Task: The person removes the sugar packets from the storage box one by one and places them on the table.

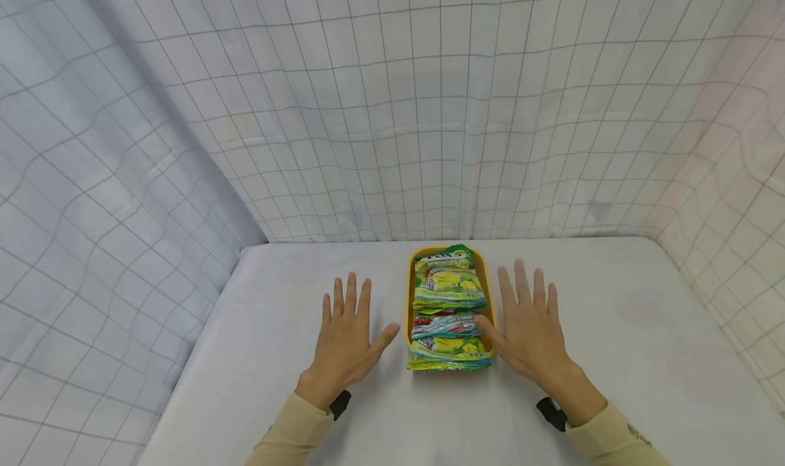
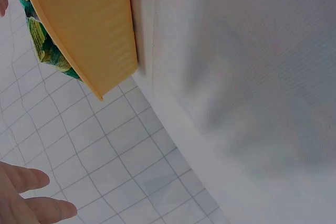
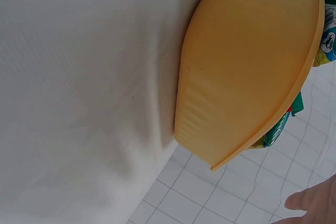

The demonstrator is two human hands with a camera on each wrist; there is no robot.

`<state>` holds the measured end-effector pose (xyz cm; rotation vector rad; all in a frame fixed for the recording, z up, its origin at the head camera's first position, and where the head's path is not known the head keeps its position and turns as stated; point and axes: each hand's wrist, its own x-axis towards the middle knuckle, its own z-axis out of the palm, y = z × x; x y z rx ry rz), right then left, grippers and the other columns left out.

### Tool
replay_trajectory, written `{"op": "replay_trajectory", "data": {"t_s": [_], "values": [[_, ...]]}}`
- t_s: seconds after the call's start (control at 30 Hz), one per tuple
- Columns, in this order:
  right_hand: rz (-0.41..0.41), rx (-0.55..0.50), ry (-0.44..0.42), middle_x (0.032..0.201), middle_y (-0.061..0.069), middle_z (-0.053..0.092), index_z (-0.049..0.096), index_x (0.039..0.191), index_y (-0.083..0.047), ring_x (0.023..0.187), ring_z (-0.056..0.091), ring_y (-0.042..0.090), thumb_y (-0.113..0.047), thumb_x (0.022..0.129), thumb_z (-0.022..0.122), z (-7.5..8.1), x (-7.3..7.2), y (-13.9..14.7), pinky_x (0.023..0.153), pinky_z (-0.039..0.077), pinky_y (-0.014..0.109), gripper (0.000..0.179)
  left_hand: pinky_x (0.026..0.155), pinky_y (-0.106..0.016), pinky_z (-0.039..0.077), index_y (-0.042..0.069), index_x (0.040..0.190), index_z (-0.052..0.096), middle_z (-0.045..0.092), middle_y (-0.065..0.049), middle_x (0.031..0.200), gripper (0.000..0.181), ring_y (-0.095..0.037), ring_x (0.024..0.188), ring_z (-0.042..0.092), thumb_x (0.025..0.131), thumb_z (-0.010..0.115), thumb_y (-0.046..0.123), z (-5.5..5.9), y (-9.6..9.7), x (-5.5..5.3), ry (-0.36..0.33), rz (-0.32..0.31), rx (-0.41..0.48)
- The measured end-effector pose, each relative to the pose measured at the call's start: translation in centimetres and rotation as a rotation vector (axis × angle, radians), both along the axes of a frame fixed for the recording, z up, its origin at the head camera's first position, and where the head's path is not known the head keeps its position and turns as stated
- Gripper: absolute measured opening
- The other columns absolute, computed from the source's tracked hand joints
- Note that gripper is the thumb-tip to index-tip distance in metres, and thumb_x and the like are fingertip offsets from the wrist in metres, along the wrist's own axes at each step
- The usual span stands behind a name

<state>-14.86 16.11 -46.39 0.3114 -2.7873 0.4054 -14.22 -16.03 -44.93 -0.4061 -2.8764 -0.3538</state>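
Note:
A yellow plastic basket (image 1: 409,289) stands on the white table, filled with glossy sachets. Yellow-green sachets (image 1: 450,285) lie stacked at its far end, a pale blue and red sachet (image 1: 444,325) shows in the middle, and another yellow-green sachet (image 1: 450,354) overhangs the near rim. To the left of the basket is my left hand (image 1: 345,347), fingers straight and spread, holding nothing. My right hand (image 1: 532,333) is spread on the other side, its thumb overlapping the basket's right rim in the head view. Both wrist views show the basket's smooth side wall (image 2: 86,24).
White table surface (image 1: 294,309) extends to both sides of the basket. A white grid-patterned curtain (image 1: 380,146) rises behind the table's far edge and along the left and right sides. Each wrist wears a dark strap (image 1: 340,405) below a beige sleeve (image 1: 294,428).

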Motion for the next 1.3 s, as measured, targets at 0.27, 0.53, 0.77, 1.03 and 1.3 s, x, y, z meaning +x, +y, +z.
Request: {"op": "replay_trajectory", "data": {"t_s": [0.27, 0.53, 0.77, 1.03, 1.3], "values": [[0.016, -0.020, 0.010, 0.166, 0.027, 0.014, 0.019, 0.163, -0.004, 0.146, 0.015, 0.058, -0.066, 0.095, 0.056, 0.0, 0.0, 0.0, 0.115, 0.011, 0.071, 0.099, 0.120, -0.063, 0.007, 0.002, 0.162, 0.020, 0.008, -0.024, 0.167, 0.096, -0.045, 0.152, 0.000, 0.098, 0.047, 0.068, 0.1, 0.2, 0.0, -0.013, -0.003, 0.016], [0.045, -0.060, -0.001, 0.166, 0.027, 0.014, 0.015, 0.164, -0.005, 0.147, 0.015, 0.056, -0.066, 0.093, 0.058, 0.2, -0.1, 0.0, 0.116, 0.015, 0.069, 0.103, 0.121, -0.060, 0.010, 0.000, 0.161, 0.021, 0.010, -0.026, 0.166, 0.093, -0.044, 0.152, 0.002, 0.100, 0.050, 0.063, 0.4, 0.9, -0.3, -0.017, -0.040, 0.113], [0.068, -0.116, -0.033, 0.166, 0.026, 0.012, 0.011, 0.164, -0.006, 0.148, 0.014, 0.055, -0.065, 0.092, 0.061, 0.3, -0.2, 0.0, 0.116, 0.016, 0.069, 0.105, 0.123, -0.054, 0.008, -0.001, 0.162, 0.015, 0.007, -0.025, 0.167, 0.093, -0.038, 0.154, -0.001, 0.101, 0.051, 0.060, 0.9, 1.9, -1.0, -0.068, -0.061, 0.198], [0.107, -0.182, -0.086, 0.168, 0.022, 0.008, 0.005, 0.164, -0.007, 0.150, 0.013, 0.051, -0.067, 0.090, 0.062, 0.0, -0.3, 0.0, 0.117, 0.017, 0.067, 0.111, 0.123, -0.050, 0.010, -0.001, 0.162, 0.009, 0.003, -0.020, 0.168, 0.094, -0.032, 0.155, 0.000, 0.102, 0.049, 0.059, 1.7, 2.9, -1.7, -0.195, -0.114, 0.359], [0.165, -0.283, -0.146, 0.168, 0.021, 0.008, 0.003, 0.163, -0.002, 0.150, 0.014, 0.048, -0.065, 0.085, 0.070, -0.2, -0.3, -0.1, 0.118, 0.019, 0.063, 0.120, 0.123, -0.047, 0.015, 0.003, 0.163, 0.006, 0.004, -0.017, 0.168, 0.089, -0.029, 0.154, 0.009, 0.104, 0.050, 0.053, 2.3, 3.8, -2.8, -0.299, -0.118, 0.507]]}}
